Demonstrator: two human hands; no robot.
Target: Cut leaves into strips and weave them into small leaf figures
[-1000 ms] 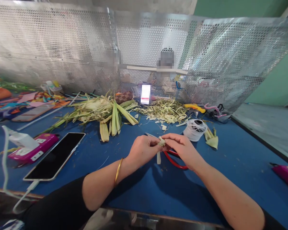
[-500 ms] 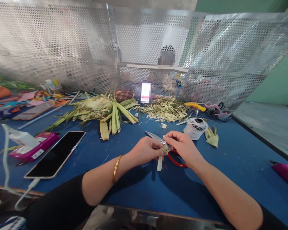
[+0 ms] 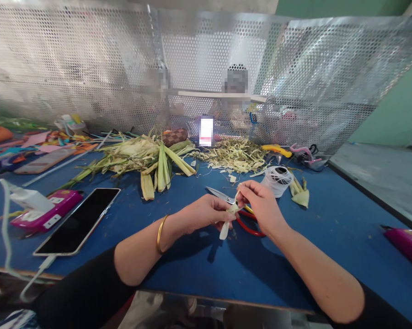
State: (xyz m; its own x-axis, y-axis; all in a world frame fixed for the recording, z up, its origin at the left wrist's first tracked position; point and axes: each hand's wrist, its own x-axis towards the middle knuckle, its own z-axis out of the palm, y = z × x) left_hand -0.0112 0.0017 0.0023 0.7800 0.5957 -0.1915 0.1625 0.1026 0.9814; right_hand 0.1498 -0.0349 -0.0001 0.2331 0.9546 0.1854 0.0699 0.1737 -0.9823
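Between thumb and fingers my left hand [image 3: 211, 212] pinches a pale corn husk strip [image 3: 224, 231], whose flat end hangs below the grip. My right hand [image 3: 257, 201] is closed in a pinch on the strip's upper end, a little above and to the right. Part of the strip is hidden by the fingers. Under the hands lie scissors [image 3: 219, 194] with red handles, their blades pointing up and left. A spool of white thread [image 3: 277, 181] stands just beyond my right hand, and a folded husk piece [image 3: 300, 196] lies to its right.
Corn husks [image 3: 133, 155] are heaped at the back, beside a pile of shredded husk [image 3: 240, 155]. On the left are a charging phone [image 3: 78, 222] and a magenta power strip [image 3: 51, 210]. A perforated metal screen [image 3: 206, 55] borders the table's back, with a person behind it.
My hands have moved apart from their earlier touching position. The right one has drawn the husk strip's upper end up, and the hanging end now slants left. More of the scissors shows.
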